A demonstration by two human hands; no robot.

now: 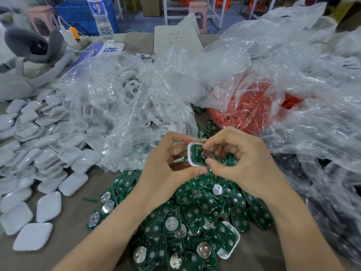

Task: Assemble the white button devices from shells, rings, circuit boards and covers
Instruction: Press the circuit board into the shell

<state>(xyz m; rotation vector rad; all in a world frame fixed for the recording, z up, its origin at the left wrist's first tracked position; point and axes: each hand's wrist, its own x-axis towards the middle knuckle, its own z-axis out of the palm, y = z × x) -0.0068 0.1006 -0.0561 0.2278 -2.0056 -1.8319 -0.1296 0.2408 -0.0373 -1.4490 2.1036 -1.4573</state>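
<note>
Fingers (192, 171) of our left hand (166, 173) pinched the white rounded plastic shell (190, 153) by its near and far edges, thumb below and forefinger curled over the top. Our right hand (240, 163) closed its fingers on the green circuit board with a round silver battery holder (203, 154), which sat inside that shell, thumb pressed at the board's near edge. We held both above the heap of loose green circuit boards (195, 212) that covered the grey tabletop (70, 222) between our forearms. One more white shell with a board in it (227, 243) lay on the near right edge of that heap.

Just beyond our left hand, a crumpled clear plastic bag (121, 106) held white plastic parts with oval openings, and its loose folds spilled forward to the edge of the board heap. To the right, another clear bag (254, 106) held a mass of orange rings, seen through the film and through its open mouth. Further right, more clear bags (322, 133) covered that side of the tabletop; their contents looked dark, and we could not tell what they were.

At the left, white rounded covers (39, 153) lay spread and stacked in a wide layer. Behind them rested a grey padded headset (35, 47), a clear water bottle (102, 22), a blue and white sign (99, 50) and a white sheet with handwritten marks (176, 39).
</note>
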